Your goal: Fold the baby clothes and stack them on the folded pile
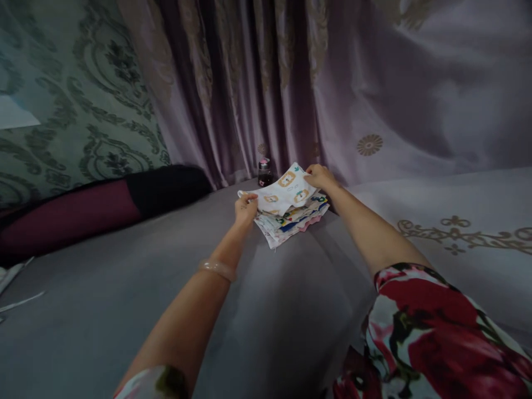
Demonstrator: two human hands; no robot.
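Note:
A white cloth point(286, 191) printed with orange figures and small green marks is stretched between my two hands. My left hand point(246, 208) pinches its left edge, fingers closed. At its upper right corner my right hand point(321, 178) grips the fabric between thumb and fingers. Directly beneath lies a stack of folded printed cloths point(272, 235), with white, blue, yellow and pink edges showing. The held cloth covers most of the stack's top; whether it touches the stack all over, I cannot tell.
Behind the stack stands a small dark jar point(265, 173) with a shiny lid. A maroon and black bolster-like item point(103, 202) lies along the patterned wall. Purple curtains point(249, 100) hang behind the grey sheet point(145, 288). White strips point(20, 299) lie at far left.

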